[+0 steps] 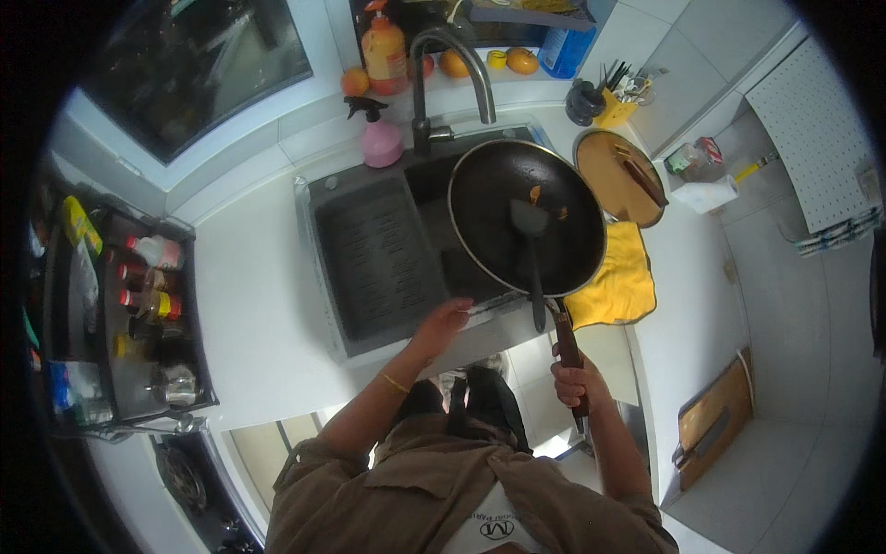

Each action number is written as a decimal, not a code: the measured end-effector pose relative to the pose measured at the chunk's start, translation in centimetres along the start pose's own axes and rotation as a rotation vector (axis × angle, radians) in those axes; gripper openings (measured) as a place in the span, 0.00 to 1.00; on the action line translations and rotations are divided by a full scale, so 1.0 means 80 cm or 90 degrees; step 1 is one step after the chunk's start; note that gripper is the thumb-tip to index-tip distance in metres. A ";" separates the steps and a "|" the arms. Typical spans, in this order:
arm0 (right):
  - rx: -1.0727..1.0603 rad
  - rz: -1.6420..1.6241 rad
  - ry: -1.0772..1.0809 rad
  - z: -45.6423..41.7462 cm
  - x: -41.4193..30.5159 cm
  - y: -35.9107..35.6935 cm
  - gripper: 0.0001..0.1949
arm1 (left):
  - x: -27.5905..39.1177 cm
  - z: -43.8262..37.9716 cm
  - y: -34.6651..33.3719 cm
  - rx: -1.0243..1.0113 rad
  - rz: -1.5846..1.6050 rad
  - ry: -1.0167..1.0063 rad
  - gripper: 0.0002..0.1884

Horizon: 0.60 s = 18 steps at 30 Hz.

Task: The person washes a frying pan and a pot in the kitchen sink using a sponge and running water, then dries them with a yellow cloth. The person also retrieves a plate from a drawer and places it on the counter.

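Observation:
My right hand grips the brown handle of a dark frying pan, which is held over the right part of a dark double sink. Inside the pan lies a black spatula, its handle reaching out over the near rim. Bits of brownish food residue stick to the pan's inner surface. My left hand hovers by the sink's front edge with nothing in it, fingers slightly spread, left of the pan. The pan hides much of the right basin.
Behind the sink rises a curved faucet, with a pink spray bottle to its left. A yellow cloth and a round pan lid lie on the right counter. A bottle rack stands left; a cutting board leans at right.

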State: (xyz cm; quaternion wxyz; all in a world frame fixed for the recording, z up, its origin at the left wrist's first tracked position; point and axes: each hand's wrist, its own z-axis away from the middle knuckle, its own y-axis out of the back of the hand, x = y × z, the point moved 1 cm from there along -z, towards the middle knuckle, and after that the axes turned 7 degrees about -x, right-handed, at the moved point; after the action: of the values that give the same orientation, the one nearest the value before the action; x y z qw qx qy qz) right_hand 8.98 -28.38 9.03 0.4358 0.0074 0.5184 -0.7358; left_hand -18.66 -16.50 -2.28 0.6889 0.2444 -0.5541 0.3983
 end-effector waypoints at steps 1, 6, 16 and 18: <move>0.005 0.009 -0.003 -0.003 -0.009 0.003 0.22 | 0.004 -0.021 -0.001 0.022 0.005 0.023 0.18; 0.081 0.102 -0.062 -0.003 -0.075 0.022 0.24 | -0.026 -0.147 -0.005 0.112 -0.051 0.144 0.18; 0.105 0.151 -0.243 -0.001 -0.188 0.085 0.33 | -0.176 -0.306 0.013 0.245 -0.387 0.307 0.20; 0.116 0.143 -0.272 -0.006 -0.199 0.097 0.35 | -0.190 -0.305 0.009 0.251 -0.412 0.335 0.20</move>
State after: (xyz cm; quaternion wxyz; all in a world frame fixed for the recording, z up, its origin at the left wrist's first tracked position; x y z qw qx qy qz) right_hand 23.70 -18.54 10.30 0.6118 -0.0516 0.3422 -0.7113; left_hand -6.39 -1.29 -23.39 0.8354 0.4218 -0.1690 0.3092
